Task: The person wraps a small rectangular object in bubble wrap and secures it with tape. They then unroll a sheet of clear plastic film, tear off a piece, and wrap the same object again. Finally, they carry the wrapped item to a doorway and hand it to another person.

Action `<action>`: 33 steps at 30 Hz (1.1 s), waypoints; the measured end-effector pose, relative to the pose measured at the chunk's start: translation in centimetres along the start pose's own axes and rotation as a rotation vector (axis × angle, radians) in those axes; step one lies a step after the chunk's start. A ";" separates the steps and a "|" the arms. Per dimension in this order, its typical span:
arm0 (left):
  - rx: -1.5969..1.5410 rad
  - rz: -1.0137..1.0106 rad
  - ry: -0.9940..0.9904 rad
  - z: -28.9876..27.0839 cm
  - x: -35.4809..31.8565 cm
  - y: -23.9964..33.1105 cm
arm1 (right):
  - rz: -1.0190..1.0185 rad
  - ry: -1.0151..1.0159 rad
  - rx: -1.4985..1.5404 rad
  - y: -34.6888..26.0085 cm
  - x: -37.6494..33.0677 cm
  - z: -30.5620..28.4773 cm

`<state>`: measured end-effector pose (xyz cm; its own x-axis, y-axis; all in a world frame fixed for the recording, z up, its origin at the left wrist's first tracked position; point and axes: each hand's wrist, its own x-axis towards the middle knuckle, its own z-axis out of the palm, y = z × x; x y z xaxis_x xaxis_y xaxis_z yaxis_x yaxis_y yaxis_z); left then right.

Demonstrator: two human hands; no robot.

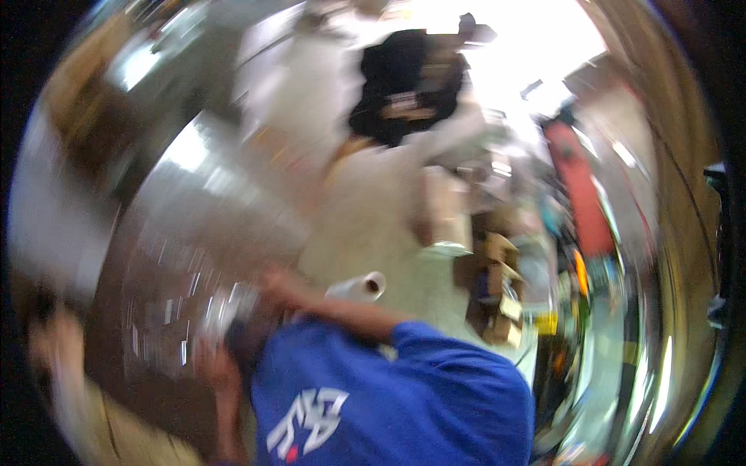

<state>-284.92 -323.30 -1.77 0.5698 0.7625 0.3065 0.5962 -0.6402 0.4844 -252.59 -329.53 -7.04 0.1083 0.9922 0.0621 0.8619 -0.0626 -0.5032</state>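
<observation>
Neither my left hand nor my right hand can be made out in this strongly blurred view. Close in front, a co-worker in a blue shirt bends over a brown tabletop. Both of that person's arms reach toward a shiny, clear bundle, perhaps plastic; the blur hides its kind and the grip on it. Beside the raised arm lies a white roll with a brown core. A skin-coloured shape smears across the lower left edge, and whose it is cannot be told.
Farther off is another person in black, near a bright opening. Cardboard boxes are stacked to the right, with a yellow item by them. A long red panel stands beyond. Pale floor runs between.
</observation>
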 end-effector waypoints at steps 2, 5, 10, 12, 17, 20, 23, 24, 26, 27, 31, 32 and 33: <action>0.137 0.025 -0.047 -2.1 1.8 -0.3 | -0.269 0.264 -0.265 -4.1 1.6 -1.1; 0.198 -0.073 -0.132 -2.0 1.3 -2.3 | -0.519 -0.051 0.001 -12.6 3.4 -4.8; 0.152 -0.148 -0.122 -3.1 3.6 0.0 | -0.778 -0.357 -0.249 -12.5 6.8 -3.3; 0.053 -0.216 -0.128 -2.9 3.8 -0.8 | -0.801 -0.362 -0.308 -11.8 7.8 -2.0; -0.162 -0.367 -0.280 -3.7 6.1 -4.8 | -0.862 -0.297 -0.299 -12.7 11.3 -0.3; -0.256 -0.436 -0.375 -3.2 6.7 -7.4 | -0.935 -0.317 -0.330 -13.2 14.3 0.2; -0.223 -0.473 -0.341 -3.6 7.2 -8.3 | -0.973 -0.382 -0.227 -13.6 16.5 0.3; -0.125 -0.496 -0.339 -4.5 7.8 -7.6 | -0.970 -0.399 -0.222 -13.9 17.1 0.1; 0.037 -0.514 -0.209 -5.9 8.4 -5.9 | -0.962 -0.443 -0.217 -14.4 17.9 -0.2; 0.105 -0.507 -0.079 -6.5 8.6 -5.1 | -0.956 -0.468 -0.212 -14.7 18.2 -0.4; 0.217 -0.309 0.077 -6.8 6.8 2.3 | -0.963 -0.541 -0.131 -15.3 19.6 -0.4; 0.229 -0.228 0.067 -5.8 5.9 3.5 | -0.968 -0.551 -0.094 -15.4 19.8 -0.2; 0.308 -0.266 0.009 -4.7 5.4 3.7 | -0.974 -0.568 -0.096 -15.5 20.3 -0.4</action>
<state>-282.28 -321.08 5.57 0.3689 0.9051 0.2113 0.8645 -0.4176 0.2797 -263.60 -308.42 2.38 -0.8498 0.5266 -0.0212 0.4931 0.7802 -0.3849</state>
